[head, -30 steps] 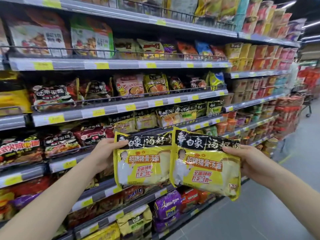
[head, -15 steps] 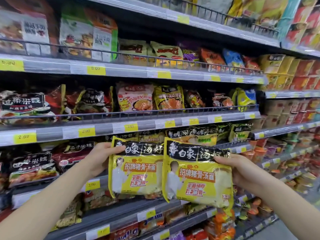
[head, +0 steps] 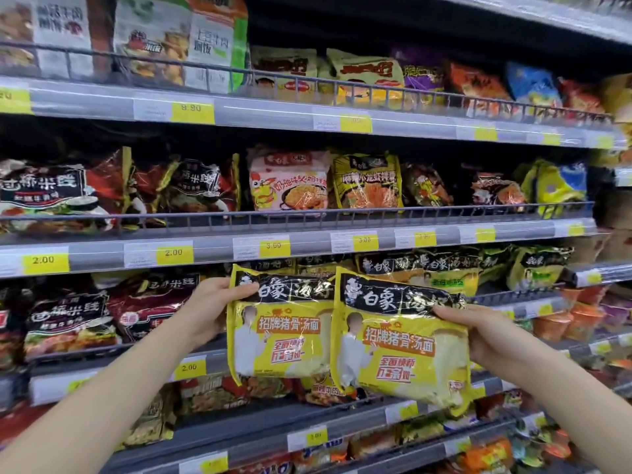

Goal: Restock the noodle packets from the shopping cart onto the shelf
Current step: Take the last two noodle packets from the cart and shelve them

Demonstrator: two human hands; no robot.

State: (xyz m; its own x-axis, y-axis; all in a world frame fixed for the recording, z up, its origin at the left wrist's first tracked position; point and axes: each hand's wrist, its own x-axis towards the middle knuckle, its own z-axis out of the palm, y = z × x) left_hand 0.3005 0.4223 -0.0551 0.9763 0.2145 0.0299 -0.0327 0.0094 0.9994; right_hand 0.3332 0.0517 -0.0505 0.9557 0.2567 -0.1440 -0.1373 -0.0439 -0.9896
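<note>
Supermarket shelving fills the view, four grey tiers of instant noodle bags behind low wire rails, yellow price tags along each edge. The landmark is the matching row of yellow-and-black packets (head: 427,271) on the third tier, right of centre.

Left of that row and slightly below it, the left hand (head: 212,311) grips the left noodle packet (head: 278,323) by its upper left edge, thumb curled over the front and the fingers hidden behind. That packet hangs upright in front of the shelf, not resting on it. Its right edge is overlapped by the right noodle packet (head: 398,340), which sits directly below the matching row and tilts a little. The right hand (head: 478,340) pinches this packet along its right edge, thumb on the front near the black band.

Neither packet is shelved yet; both appear headed for the matching row. The risk, as I judge it: the wire rail (head: 506,295) in front of that row could catch a packet's lower edge, and thin edge grips on slick film could slip, dropping a packet or knocking stocked ones askew.
</note>
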